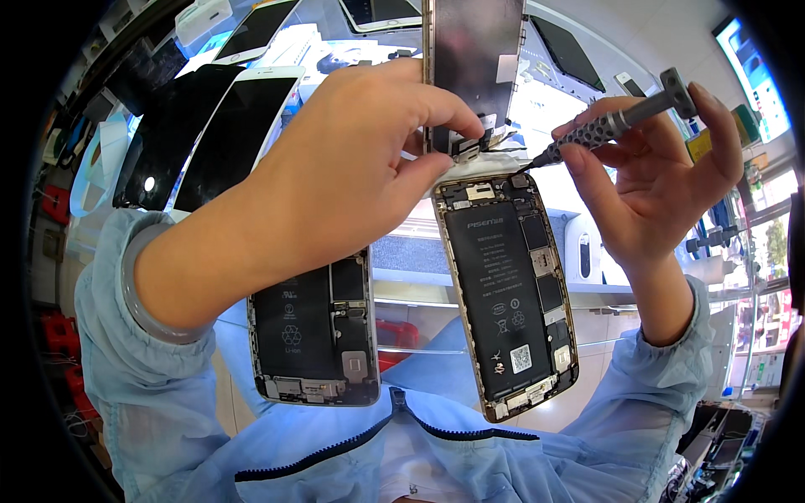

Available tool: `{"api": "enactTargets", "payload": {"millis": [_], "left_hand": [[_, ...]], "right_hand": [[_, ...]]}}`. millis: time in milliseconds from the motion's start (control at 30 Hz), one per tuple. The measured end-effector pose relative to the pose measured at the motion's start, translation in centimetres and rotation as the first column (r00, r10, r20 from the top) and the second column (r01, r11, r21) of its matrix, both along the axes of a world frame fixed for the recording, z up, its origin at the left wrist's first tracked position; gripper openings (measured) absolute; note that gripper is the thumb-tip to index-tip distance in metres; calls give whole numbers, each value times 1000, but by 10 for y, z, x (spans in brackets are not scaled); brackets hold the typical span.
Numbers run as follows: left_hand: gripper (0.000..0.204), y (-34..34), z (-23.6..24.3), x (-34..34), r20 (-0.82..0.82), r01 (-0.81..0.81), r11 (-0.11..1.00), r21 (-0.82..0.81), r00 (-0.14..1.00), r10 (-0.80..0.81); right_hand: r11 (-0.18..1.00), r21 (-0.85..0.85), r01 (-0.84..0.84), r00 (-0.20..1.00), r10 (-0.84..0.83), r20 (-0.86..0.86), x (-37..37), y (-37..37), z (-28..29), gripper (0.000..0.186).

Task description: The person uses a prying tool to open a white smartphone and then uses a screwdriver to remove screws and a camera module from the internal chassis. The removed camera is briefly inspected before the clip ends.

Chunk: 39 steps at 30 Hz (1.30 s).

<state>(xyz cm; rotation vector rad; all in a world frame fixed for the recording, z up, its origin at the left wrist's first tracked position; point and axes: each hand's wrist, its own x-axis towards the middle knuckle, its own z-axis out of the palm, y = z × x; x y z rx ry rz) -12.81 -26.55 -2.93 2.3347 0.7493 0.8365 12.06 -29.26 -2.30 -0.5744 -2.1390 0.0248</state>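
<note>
Left hand (335, 168) pinches our opened phone (507, 289) at its hinge, steadying it mid-scene; right hand (662, 168) grips screwdriver (616, 124), tip near the top connectors. Second open phone (312, 331) lies left.

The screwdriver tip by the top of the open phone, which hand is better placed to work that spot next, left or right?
Probably the right hand: it grips the screwdriver, whose tip sits at the top edge of the open phone. The left hand is occupied pinching the lifted screen panel at its hinge.
</note>
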Motion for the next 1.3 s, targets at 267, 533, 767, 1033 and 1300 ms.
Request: {"api": "enactTargets", "payload": {"millis": [267, 533, 767, 1033, 1300], "left_hand": [[31, -3, 2, 1, -25, -11, 1000, 20, 1000, 12], [36, -3, 2, 3, -30, -17, 999, 31, 999, 18], [37, -2, -1, 4, 11, -4, 996, 90, 1000, 3], [38, -2, -3, 4, 44, -16, 998, 54, 999, 13], [37, 0, -4, 2, 46, -11, 998, 58, 999, 8]], "right_hand": [[1000, 16, -9, 1000, 9, 27, -2, -6, 3, 65], [1000, 17, -20, 998, 18, 62, -3, -15, 5, 50], [997, 55, -62, 982, 51, 179, -6, -29, 4, 37], [979, 178, -98, 978, 62, 198, -9, -23, -6, 27], [1000, -19, -17, 989, 19, 146, -1, -23, 1, 30]]}}
